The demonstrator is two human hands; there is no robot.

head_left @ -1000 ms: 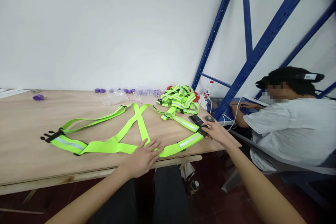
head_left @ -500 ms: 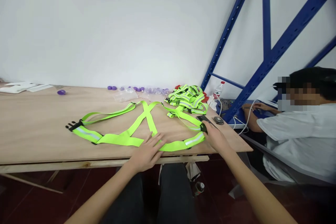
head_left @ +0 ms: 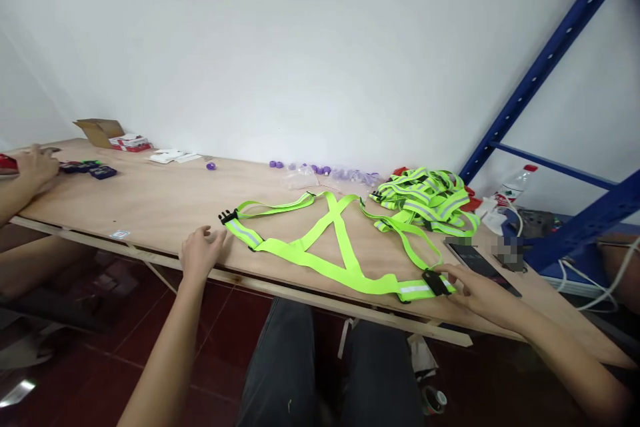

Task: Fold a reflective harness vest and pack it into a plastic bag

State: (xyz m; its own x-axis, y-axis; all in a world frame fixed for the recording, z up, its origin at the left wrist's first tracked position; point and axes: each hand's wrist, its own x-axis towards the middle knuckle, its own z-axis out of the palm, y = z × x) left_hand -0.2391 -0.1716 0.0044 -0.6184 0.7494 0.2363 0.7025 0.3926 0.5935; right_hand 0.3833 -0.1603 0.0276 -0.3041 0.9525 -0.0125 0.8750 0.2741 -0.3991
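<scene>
A fluorescent yellow-green reflective vest made of straps lies spread on the table, with its straps crossing in the middle. My left hand is just left of the vest's black prong buckle, its fingers loosely bent and apart, holding nothing. At the opposite end, my right hand has its fingertips on the strap end beside a black buckle piece. The underside of that grip is hidden. Behind it, more reflective vests are heaped together.
A dark phone lies beyond my right hand. Purple caps and clear plastic bags line the wall side. Another person's hand is at the far left, near a cardboard box. A blue rack post and bottle stand right.
The view has swung left, bringing another person's hands into sight. My left hand has left the middle of the vest and moved to its left buckle. My right hand stays at the right end.
</scene>
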